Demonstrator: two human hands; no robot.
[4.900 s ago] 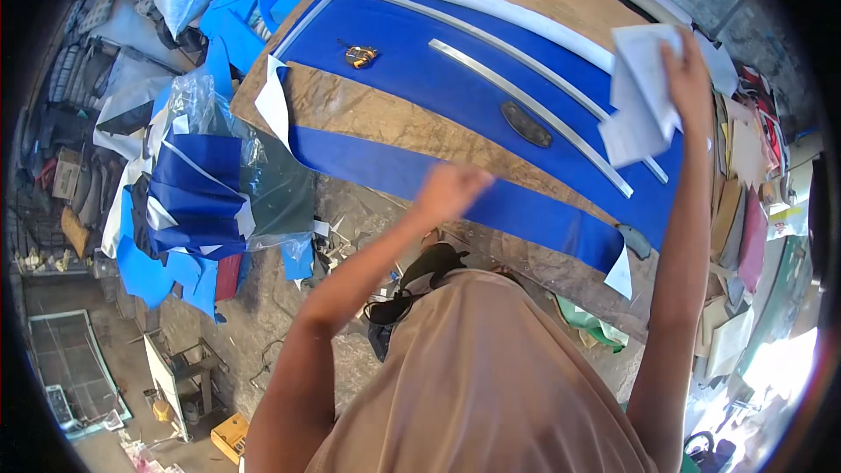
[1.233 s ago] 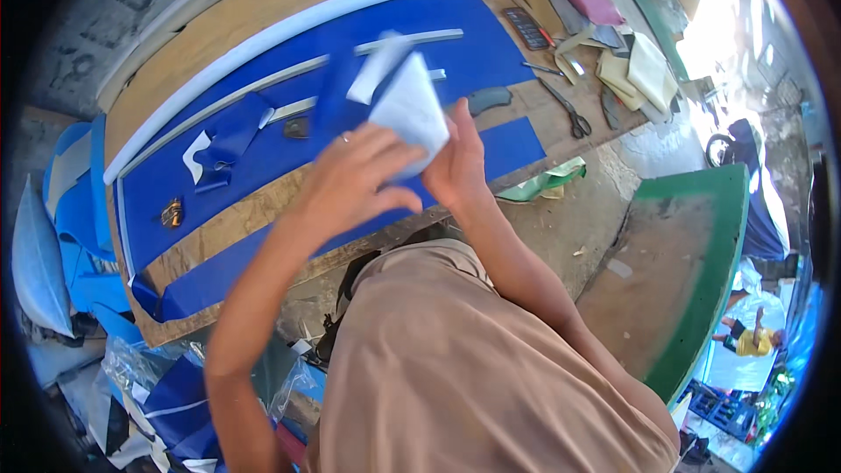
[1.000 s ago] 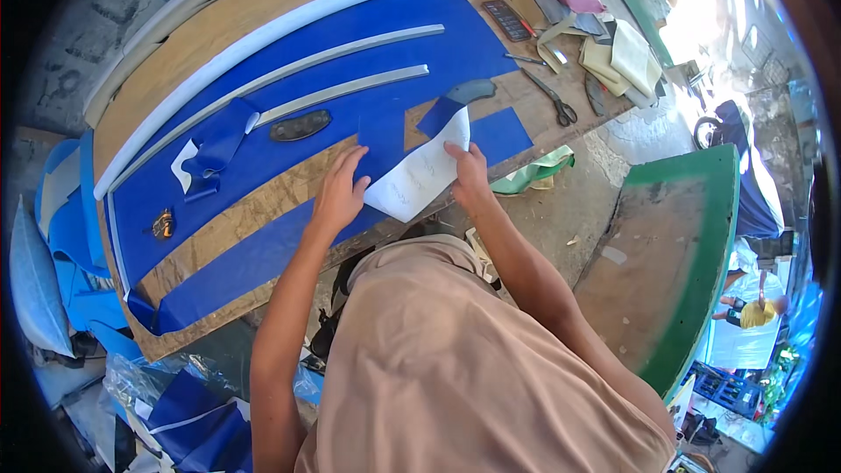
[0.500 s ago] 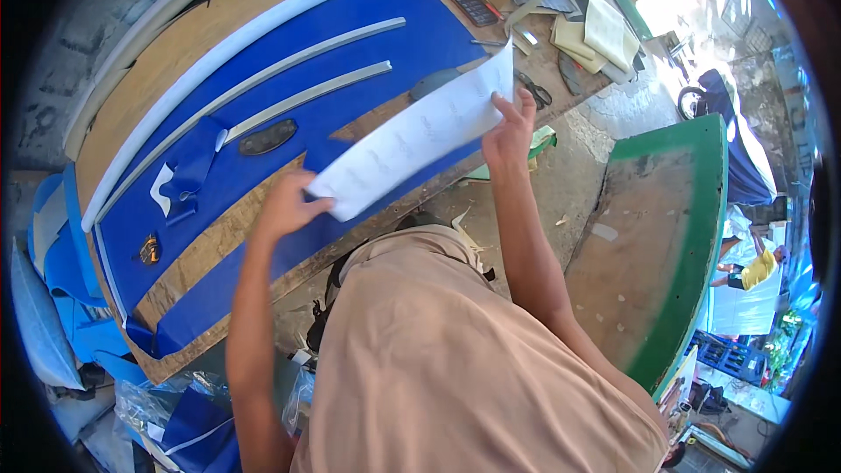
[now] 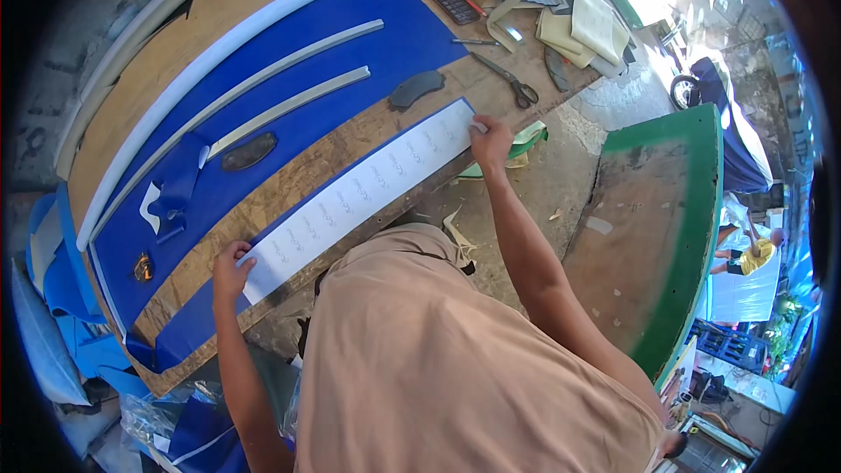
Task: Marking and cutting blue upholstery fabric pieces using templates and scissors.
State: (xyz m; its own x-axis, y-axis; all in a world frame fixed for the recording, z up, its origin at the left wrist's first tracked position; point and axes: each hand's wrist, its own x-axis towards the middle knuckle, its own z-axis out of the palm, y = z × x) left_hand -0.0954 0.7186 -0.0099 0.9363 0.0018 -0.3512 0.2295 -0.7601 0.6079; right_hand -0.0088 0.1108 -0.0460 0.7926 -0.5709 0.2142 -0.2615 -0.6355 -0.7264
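A long white strip (image 5: 359, 197) with faint markings lies flat along the near edge of the wooden table, on top of a narrow blue strip (image 5: 186, 335). At its left end my left hand (image 5: 232, 270) pinches the white edge between thumb and fingers. My right hand (image 5: 493, 142) grips the far right end, its thumb over the corner. Beyond them a large blue sheet (image 5: 405, 39) covers much of the table, with bare wood (image 5: 346, 144) between it and the narrow strip.
Scissors (image 5: 517, 88), a dark flat piece (image 5: 417, 89), a pen (image 5: 476, 41) and a phone (image 5: 454, 3) lie near the table's right end. Two pale bars (image 5: 293, 108) and a dark oblong block (image 5: 249, 151) rest on the blue sheet. A green-edged panel (image 5: 644, 236) stands at right.
The white strip has come down from a lifted, curved position to lie flat over the narrow blue strip. Both hands have lowered with it, the left one toward the near left.
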